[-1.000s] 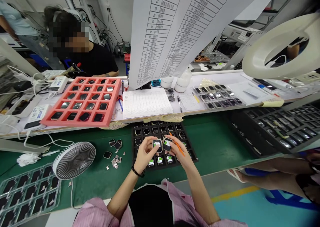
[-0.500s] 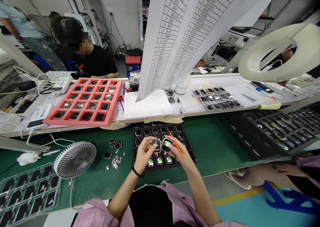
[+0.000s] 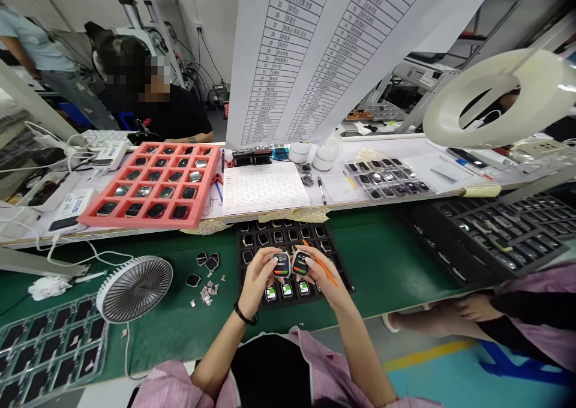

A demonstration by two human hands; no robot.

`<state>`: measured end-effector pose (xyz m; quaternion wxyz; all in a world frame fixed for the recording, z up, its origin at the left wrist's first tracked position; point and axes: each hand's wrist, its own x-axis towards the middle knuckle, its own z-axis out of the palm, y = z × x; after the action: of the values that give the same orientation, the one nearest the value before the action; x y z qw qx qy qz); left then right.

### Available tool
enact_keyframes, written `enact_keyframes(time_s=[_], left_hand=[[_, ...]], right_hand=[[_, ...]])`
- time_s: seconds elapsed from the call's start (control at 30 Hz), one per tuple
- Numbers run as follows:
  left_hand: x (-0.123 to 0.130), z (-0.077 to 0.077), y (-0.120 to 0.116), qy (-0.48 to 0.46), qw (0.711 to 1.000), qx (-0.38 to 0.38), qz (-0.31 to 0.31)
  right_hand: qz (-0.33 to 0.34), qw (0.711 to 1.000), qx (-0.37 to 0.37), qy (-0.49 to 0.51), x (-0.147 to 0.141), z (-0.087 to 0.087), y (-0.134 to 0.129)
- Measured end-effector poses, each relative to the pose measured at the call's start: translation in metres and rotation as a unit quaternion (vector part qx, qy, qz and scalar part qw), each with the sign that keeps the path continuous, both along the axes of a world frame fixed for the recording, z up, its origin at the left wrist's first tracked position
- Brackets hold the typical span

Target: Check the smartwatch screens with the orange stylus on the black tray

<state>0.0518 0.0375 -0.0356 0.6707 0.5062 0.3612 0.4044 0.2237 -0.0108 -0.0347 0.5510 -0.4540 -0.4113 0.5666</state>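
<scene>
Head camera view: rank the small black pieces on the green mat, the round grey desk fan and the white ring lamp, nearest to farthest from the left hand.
Left hand:
1. Small black pieces, just left of it.
2. Round grey desk fan, farther left.
3. White ring lamp, far right.

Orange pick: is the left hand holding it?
No, the orange pick is in the right hand with a watch, while the left hand holds another watch.
</scene>
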Motion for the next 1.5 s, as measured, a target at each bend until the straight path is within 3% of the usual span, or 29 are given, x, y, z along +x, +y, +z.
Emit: enact_keyframes(time_s=[0.7,0.9,1.17,1.5], left_hand=[[0.003,0.006,-0.001,0.002,0.999,0.040,-0.011],[0.002,0.004,0.000,-0.019,0.999,0.030,-0.001],[0.003,0.011,-0.002,0.010,1.000,0.012,0.009],[0.003,0.009,-0.001,0.008,0.999,-0.015,0.031]], right_hand=[[0.019,1.000,-0.011,-0.002,0.002,0.000,-0.002],[0.034,0.999,-0.014,-0.011,0.003,0.003,-0.002],[0.003,0.999,-0.033,-0.032,0.000,0.007,-0.003],[-0.002,0.998,-0.011,-0.063,-0.001,0.004,-0.002]])
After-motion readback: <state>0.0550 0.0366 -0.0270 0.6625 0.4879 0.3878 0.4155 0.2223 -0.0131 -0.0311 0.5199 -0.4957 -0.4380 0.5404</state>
